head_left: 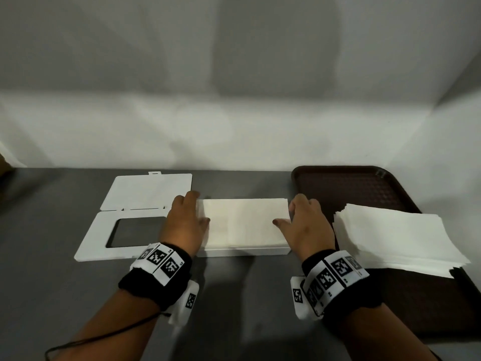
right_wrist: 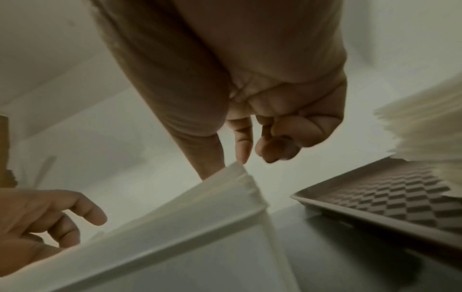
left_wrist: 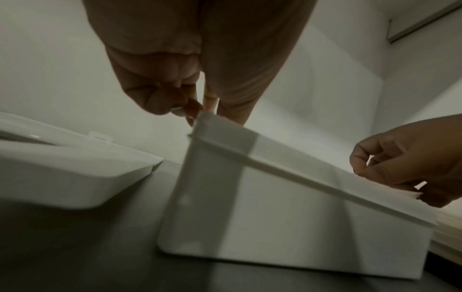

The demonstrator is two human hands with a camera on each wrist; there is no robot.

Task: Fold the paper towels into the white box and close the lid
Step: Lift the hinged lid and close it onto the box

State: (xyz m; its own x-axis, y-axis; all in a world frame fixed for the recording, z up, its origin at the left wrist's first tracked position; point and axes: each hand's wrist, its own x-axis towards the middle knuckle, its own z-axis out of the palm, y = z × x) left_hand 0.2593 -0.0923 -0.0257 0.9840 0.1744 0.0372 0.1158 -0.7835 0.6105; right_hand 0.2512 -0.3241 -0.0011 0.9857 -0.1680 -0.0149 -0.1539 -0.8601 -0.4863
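Smooth plastic box (head_left: pixel 243 251), textured tray (head_left: pixel 359 188), matt paper towels (head_left: pixel 395 235)

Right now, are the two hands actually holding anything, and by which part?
The left hand and right hand are at the two short ends of the paper towels in the white box, fingers curled at the edges; a firm grip cannot be told.

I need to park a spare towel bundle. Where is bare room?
Free: the grey table in front of the white box, between the forearms, and the brown tray's far half. Crowded: lid, box and towel stack side by side.
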